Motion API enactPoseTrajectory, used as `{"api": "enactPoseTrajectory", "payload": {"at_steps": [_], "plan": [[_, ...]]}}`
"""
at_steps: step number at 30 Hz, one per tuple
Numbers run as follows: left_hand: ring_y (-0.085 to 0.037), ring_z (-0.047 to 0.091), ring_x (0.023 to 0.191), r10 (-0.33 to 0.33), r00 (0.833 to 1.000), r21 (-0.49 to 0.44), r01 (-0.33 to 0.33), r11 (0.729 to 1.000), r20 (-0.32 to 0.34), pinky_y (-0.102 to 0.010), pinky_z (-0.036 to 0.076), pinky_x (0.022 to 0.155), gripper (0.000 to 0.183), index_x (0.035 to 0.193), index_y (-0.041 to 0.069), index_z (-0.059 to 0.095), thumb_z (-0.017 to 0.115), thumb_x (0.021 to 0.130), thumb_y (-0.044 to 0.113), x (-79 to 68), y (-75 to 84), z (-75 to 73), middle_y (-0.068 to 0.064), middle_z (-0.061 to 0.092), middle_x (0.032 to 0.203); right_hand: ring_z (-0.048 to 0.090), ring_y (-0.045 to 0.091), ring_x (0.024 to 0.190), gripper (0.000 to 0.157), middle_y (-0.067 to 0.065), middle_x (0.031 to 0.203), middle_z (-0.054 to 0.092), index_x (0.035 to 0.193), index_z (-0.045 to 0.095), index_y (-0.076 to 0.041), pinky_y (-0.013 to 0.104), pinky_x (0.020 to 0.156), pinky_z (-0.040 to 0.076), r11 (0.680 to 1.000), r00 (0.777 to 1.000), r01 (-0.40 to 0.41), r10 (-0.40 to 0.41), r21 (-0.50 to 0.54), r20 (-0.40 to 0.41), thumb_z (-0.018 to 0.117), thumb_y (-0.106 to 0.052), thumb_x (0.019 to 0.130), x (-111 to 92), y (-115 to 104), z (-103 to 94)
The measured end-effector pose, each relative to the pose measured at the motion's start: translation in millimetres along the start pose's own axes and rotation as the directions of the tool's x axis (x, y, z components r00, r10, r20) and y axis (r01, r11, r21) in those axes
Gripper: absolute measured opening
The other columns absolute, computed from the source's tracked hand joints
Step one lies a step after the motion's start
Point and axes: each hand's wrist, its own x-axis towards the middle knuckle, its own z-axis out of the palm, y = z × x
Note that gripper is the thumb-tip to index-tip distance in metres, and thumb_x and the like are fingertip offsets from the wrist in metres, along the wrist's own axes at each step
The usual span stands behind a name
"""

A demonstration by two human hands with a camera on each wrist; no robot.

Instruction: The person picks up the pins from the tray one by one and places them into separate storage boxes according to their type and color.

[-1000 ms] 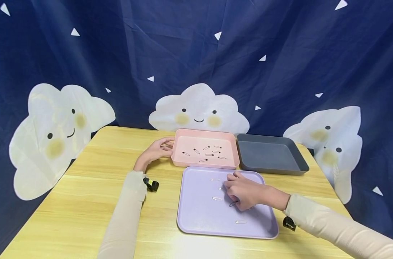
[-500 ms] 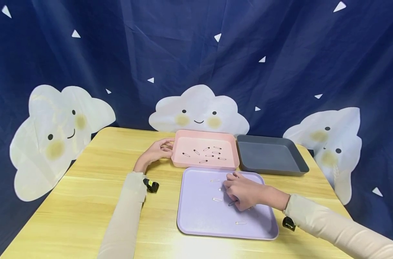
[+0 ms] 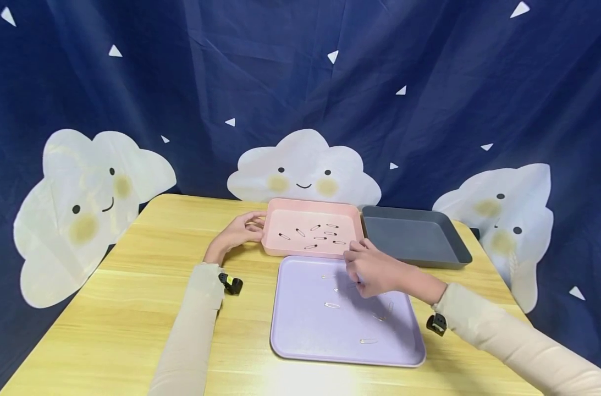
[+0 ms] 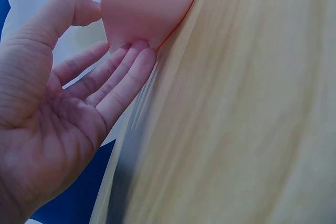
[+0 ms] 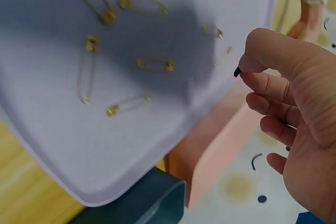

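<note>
My right hand (image 3: pixel 374 269) pinches a safety pin between thumb and index finger; its black end (image 5: pixel 237 71) sticks out at the fingertips. This hand is above the far side of the lilac tray (image 3: pixel 305 330), close to the near edge of the pink tray (image 3: pixel 280 215). Several gold safety pins (image 5: pixel 170 66) lie scattered on the lilac tray. Inside the pink tray are several black-headed safety pins (image 3: pixel 324 238). My left hand (image 3: pixel 238 231) touches the pink tray's left wall with fairly straight fingertips, its thumb tip against the rim (image 4: pixel 103 11).
A dark grey tray (image 3: pixel 409 236) stands beside the pink one on the right, against it or nearly so. All three trays are on a wooden table (image 3: pixel 122 286). Behind the table hangs a blue curtain (image 3: pixel 270 66) with cloud faces.
My right hand has lifted from the lilac tray with the black-ended safety pin and moved away from me, toward the pink tray. Gold pins it covered now show. My left hand stays put.
</note>
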Motion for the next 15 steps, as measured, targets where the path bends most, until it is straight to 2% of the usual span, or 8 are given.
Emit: {"api": "enactPoseTrajectory", "payload": {"at_steps": [7,15], "plan": [[-0.041,0.06,0.118,0.011,1.0,0.016,-0.011,1.0,-0.001,-0.021,0.054,0.085,0.071,0.155,-0.005,0.034,0.065,0.09,-0.006,0.1,0.4,1.1,-0.035,0.051,0.139,0.038,0.014,0.088,0.024,-0.008,0.081,0.05,0.06,0.059,-0.026,0.042,0.089,0.031,0.999,0.998,-0.043,0.043,0.006,-0.046,0.078,-0.011,0.063,7,14,-10.3],[-0.037,0.061,0.116,0.01,1.0,0.025,-0.009,1.0,-0.01,-0.022,0.054,0.086,0.071,0.154,-0.004,0.036,0.065,0.09,-0.006,0.7,-0.2,0.0,-0.034,0.052,0.138,0.041,0.018,0.091,0.022,-0.007,0.081,0.052,0.06,0.06,-0.024,0.042,0.086,0.03,0.996,0.99,-0.094,0.093,-0.007,-0.104,0.077,-0.01,0.06,18,32,-17.6]]}}
